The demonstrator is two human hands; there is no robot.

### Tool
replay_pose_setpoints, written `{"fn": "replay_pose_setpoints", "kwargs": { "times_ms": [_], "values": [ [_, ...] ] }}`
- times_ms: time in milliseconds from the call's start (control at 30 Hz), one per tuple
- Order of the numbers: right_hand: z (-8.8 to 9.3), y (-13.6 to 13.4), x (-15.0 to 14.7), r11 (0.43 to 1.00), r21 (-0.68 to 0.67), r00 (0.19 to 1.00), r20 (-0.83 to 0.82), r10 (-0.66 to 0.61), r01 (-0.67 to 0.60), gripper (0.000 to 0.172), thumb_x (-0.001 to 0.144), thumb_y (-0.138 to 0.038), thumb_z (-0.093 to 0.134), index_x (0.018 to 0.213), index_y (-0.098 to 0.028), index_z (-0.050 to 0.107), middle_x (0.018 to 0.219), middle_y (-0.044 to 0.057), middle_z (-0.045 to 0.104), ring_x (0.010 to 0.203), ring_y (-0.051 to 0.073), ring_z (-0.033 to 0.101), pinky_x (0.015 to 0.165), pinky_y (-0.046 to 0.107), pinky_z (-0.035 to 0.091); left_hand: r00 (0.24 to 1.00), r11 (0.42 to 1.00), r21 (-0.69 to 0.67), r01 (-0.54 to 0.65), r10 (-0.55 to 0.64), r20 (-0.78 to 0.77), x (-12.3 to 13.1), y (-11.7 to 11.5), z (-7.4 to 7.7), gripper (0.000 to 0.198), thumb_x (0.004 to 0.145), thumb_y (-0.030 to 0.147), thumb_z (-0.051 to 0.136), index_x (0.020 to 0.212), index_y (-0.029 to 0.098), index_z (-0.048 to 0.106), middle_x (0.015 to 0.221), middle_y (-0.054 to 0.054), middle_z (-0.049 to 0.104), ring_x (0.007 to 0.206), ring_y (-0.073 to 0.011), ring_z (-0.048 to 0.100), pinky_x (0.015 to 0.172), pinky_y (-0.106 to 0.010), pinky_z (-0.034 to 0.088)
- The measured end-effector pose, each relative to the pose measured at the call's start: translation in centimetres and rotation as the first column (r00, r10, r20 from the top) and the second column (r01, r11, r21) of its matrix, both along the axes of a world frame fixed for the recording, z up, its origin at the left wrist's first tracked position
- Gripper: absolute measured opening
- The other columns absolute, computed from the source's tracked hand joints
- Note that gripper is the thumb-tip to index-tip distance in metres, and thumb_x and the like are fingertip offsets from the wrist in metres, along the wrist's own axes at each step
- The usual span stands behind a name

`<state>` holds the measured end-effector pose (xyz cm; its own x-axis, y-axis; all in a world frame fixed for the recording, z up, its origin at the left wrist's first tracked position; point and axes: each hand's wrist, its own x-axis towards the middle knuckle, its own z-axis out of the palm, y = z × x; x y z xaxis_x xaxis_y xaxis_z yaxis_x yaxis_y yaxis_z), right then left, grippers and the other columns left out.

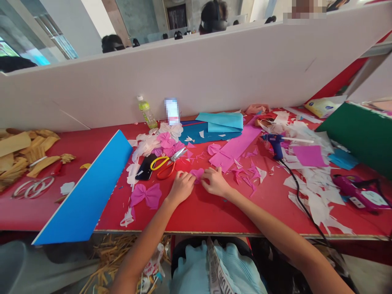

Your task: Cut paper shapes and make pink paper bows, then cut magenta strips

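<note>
a small pink paper piece (197, 174) sits between the two hands, over the front middle of the red table (211, 216); whether it touches the tabletop i cannot tell. the left hand (183, 184) has its fingertips pinched together on the left end of the piece, and the right hand (214, 182) has its fingers curled and clamped on the right end. just beyond the left hand lie scissors (165, 164) with one yellow and one orange handle, near a black phone (146, 167). closer to the table's front edge, a pink paper bow (146, 196) lies left of the left forearm. beyond the right hand, a magenta strip (234, 147) lies slantwise, with pink scraps (245, 175) near it. farther right, a blue glue gun (276, 145) rests among white scraps (318, 196). a blue board (88, 188) stands tilted on the left, and a green-tea-coloured bottle (147, 112) stands by the pale partition (196, 73).
</note>
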<state>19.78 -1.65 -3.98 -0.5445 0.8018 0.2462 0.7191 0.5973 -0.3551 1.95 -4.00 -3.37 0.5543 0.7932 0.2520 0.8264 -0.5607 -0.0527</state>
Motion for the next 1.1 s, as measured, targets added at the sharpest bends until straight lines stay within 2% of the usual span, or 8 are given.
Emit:
{"fn": "replay_pose_setpoints", "kwargs": {
  "times_ms": [133, 267, 400, 533, 667, 800, 967, 1100],
  "values": [
    [-0.1, 1.0, 0.8, 0.998, 0.07, 0.999, -0.048, 0.002, 0.001, 0.019, 0.081, -0.016, 0.045, 0.084, -0.018, 0.063, 0.089, 0.006, 0.061, 0.085, 0.018, 0.047, 0.074, 0.034, 0.02, 0.998, 1.0, -0.005, 0.009, -0.008, 0.058, -0.3, 0.1, 0.2, 0.019, 0.083, 0.009, 0.043, 0.09, 0.018, 0.058, 0.088, -0.005, 0.064, 0.091, -0.0194, 0.054, 0.091, -0.04, 0.033],
    [-0.3, 1.9, 1.6, 0.987, 0.134, 0.996, 0.022, 0.083, -0.085, 0.03, 0.077, -0.01, 0.044, 0.098, -0.021, 0.062, 0.109, 0.008, 0.06, 0.104, 0.023, 0.043, 0.085, 0.04, 0.016, 0.996, 1.0, 0.003, 0.016, -0.016, 0.086, -0.5, 0.3, 0.1, 0.019, 0.081, 0.008, 0.044, 0.086, 0.019, 0.059, 0.09, -0.004, 0.065, 0.091, -0.018, 0.055, 0.096, -0.041, 0.031],
    [-0.2, 1.9, 1.8, 0.986, 0.108, 0.992, 0.042, 0.123, -0.127, 0.025, 0.079, -0.013, 0.044, 0.089, -0.02, 0.065, 0.093, 0.007, 0.064, 0.095, 0.022, 0.044, 0.085, 0.042, 0.014, 0.995, 0.999, 0.042, 0.013, -0.017, 0.097, -0.6, 0.4, 0.1, 0.019, 0.08, 0.009, 0.045, 0.084, 0.019, 0.06, 0.092, -0.005, 0.064, 0.092, -0.0187, 0.054, 0.095, -0.042, 0.032],
    [-0.1, 1.5, 1.6, 0.987, 0.076, 0.989, 0.058, 0.138, -0.143, 0.021, 0.08, -0.017, 0.045, 0.083, -0.019, 0.066, 0.077, 0.006, 0.063, 0.084, 0.019, 0.044, 0.076, 0.037, 0.017, 0.989, 0.996, 0.085, -0.022, 0.009, 0.15, -0.4, 0.0, 0.5, 0.018, 0.081, 0.011, 0.046, 0.083, 0.019, 0.061, 0.09, -0.005, 0.063, 0.09, -0.0188, 0.054, 0.092, -0.041, 0.033],
    [-0.3, 1.3, 1.3, 0.989, 0.069, 0.989, 0.069, 0.129, -0.134, 0.018, 0.081, -0.019, 0.047, 0.084, -0.018, 0.065, 0.073, 0.005, 0.062, 0.082, 0.019, 0.044, 0.07, 0.035, 0.016, 0.987, 0.996, 0.079, -0.048, 0.035, 0.159, 0.3, -0.7, 0.4, 0.019, 0.084, 0.028, 0.049, 0.072, 0.018, 0.06, 0.076, -0.005, 0.061, 0.081, -0.0197, 0.053, 0.086, -0.041, 0.035],
    [-0.4, 1.2, 1.1, 0.992, 0.081, 0.992, 0.082, 0.091, -0.097, 0.014, 0.078, -0.02, 0.05, 0.082, -0.016, 0.063, 0.076, 0.006, 0.061, 0.082, 0.019, 0.043, 0.07, 0.035, 0.016, 0.99, 0.998, 0.053, -0.035, 0.028, 0.14, 1.7, -1.2, -0.1, 0.026, 0.082, 0.041, 0.053, 0.073, 0.018, 0.061, 0.079, -0.007, 0.062, 0.083, -0.0217, 0.052, 0.088, -0.043, 0.034],
    [-0.2, 1.1, 1.2, 0.987, 0.132, 0.993, 0.086, 0.08, -0.091, 0.016, 0.075, -0.018, 0.049, 0.082, -0.017, 0.063, 0.088, 0.008, 0.061, 0.089, 0.021, 0.042, 0.074, 0.037, 0.017, 0.994, 0.997, 0.033, -0.064, 0.061, 0.088, 2.6, -1.4, -0.1, 0.021, 0.079, 0.036, 0.054, 0.081, 0.017, 0.062, 0.082, -0.008, 0.062, 0.086, -0.0234, 0.051, 0.089, -0.044, 0.033],
    [-0.1, 1.2, 1.4, 0.984, 0.138, 0.991, 0.081, 0.104, -0.115, 0.015, 0.076, -0.016, 0.047, 0.075, -0.017, 0.062, 0.081, 0.006, 0.062, 0.086, 0.02, 0.042, 0.073, 0.036, 0.016, 0.994, 0.994, 0.05, -0.095, 0.091, 0.065, 2.2, -1.3, 0.0, 0.012, 0.077, 0.026, 0.054, 0.078, 0.017, 0.062, 0.08, -0.008, 0.061, 0.085, -0.023, 0.051, 0.091, -0.045, 0.032]
  ]
}}
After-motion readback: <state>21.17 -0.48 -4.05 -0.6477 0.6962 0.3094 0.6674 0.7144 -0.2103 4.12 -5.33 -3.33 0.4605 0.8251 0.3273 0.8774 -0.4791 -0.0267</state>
